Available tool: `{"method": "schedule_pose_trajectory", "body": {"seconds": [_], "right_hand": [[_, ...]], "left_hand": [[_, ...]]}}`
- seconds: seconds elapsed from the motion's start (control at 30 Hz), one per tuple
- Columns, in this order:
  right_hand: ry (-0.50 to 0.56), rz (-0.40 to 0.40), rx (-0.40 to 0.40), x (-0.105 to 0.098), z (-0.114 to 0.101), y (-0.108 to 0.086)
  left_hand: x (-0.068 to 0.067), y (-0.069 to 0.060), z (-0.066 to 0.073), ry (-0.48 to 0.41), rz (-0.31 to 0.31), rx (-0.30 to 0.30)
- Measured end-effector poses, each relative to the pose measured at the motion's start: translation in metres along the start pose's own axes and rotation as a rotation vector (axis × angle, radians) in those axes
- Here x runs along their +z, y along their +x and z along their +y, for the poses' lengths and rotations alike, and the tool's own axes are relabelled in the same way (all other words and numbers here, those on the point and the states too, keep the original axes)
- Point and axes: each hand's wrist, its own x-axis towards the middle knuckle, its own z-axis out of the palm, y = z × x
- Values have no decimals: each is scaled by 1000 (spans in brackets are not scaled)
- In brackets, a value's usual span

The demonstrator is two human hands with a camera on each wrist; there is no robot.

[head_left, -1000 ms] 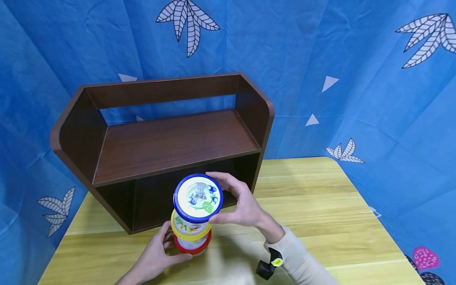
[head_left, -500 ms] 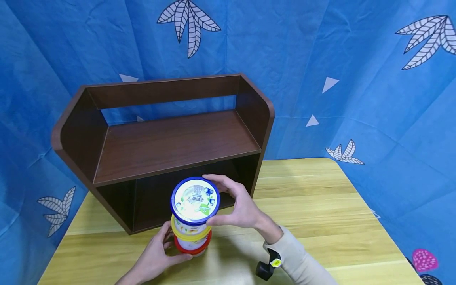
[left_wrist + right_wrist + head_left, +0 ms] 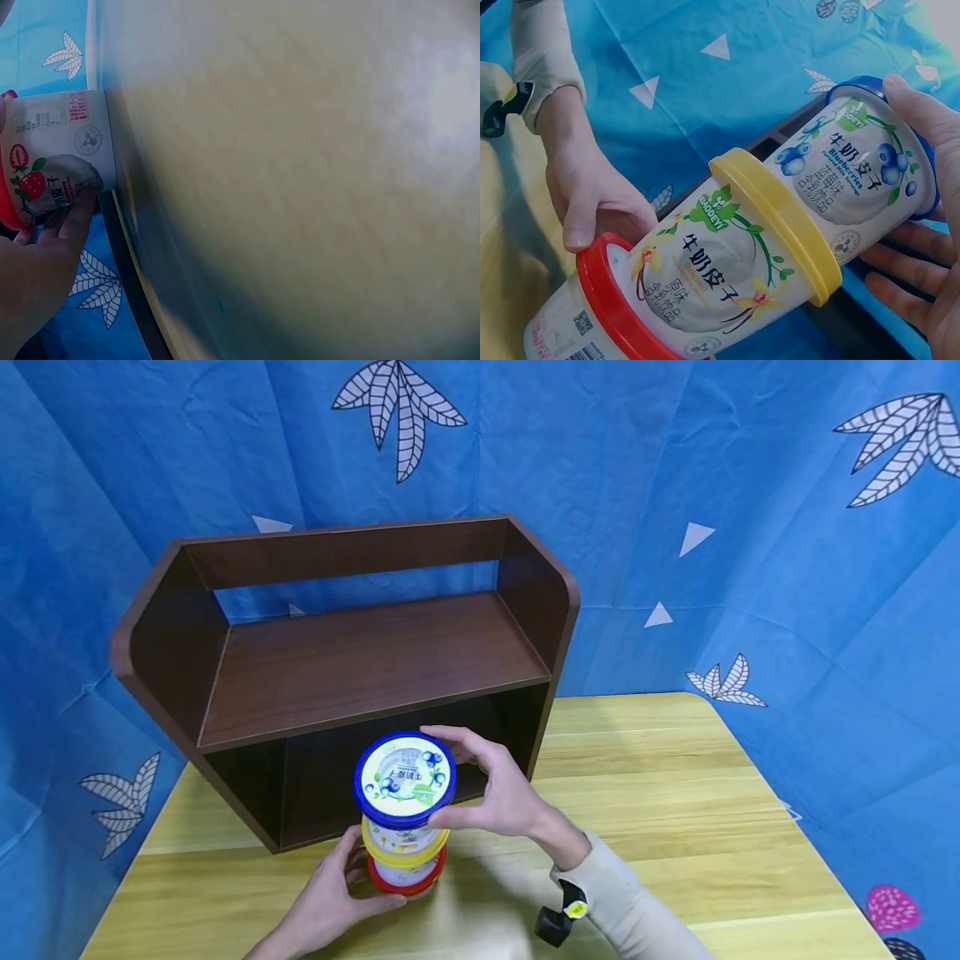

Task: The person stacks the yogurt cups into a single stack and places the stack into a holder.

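The blue tub (image 3: 405, 781) has shifted left since the earlier frame, carried by the right hand (image 3: 491, 789), and now sits more squarely above the yellow tub (image 3: 716, 274); the left hand (image 3: 326, 893) has barely moved. The three make a column on the table (image 3: 675, 793) in front of the shelf (image 3: 375, 664), with the red tub (image 3: 64, 154) lowest. The right hand holds the blue tub at its lid, thumb near and fingers far; the left holds the red tub, thumb by its lid and fingers along its side. From the right wrist, the blue base looks to meet the yellow lid, though whether its full weight rests there I cannot tell. The walls look smooth and fairly stiff, probably thin enough to dent under a hard squeeze, and the glossy surface may slip. How full they are is hidden, so expect anything from very light to moderately heavy. The bodies narrow toward the base, so the best hold is likely just under the jutting lid, two-sided and level; pulling up on the lid alone could pop it off. The red tub is better steadied low.
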Motion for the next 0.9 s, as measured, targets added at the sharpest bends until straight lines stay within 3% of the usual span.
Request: {"method": "schedule_pose_trajectory", "body": {"seconds": [0.9], "right_hand": [[-37,-1,37,1,2,2]], "left_hand": [[2,3,-2,-1,12,1]]}}
